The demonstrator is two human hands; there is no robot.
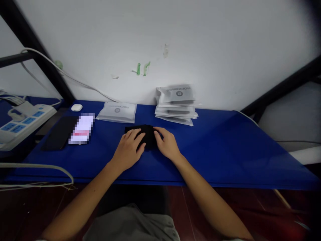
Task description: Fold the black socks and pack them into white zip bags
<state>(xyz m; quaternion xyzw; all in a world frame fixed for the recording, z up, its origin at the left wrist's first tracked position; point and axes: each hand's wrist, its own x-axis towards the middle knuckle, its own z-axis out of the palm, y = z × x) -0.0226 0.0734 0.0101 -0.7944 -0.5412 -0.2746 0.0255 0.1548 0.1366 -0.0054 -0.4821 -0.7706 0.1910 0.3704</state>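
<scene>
A small folded black cloth [147, 133] lies on the blue table cover [225, 150], near the middle. My left hand [128, 149] rests flat on the cloth's left part, fingers spread. My right hand [167, 143] presses on its right edge, fingers curled over it. Both hands touch the cloth; neither lifts it. Part of the cloth is hidden under my fingers.
A stack of grey packets [176, 105] leans at the wall, with a single grey packet [116, 111] to its left. A black phone [60, 132], a blurred card [82, 129], a white earbud case [76, 107] and a power strip [22, 122] lie at the left.
</scene>
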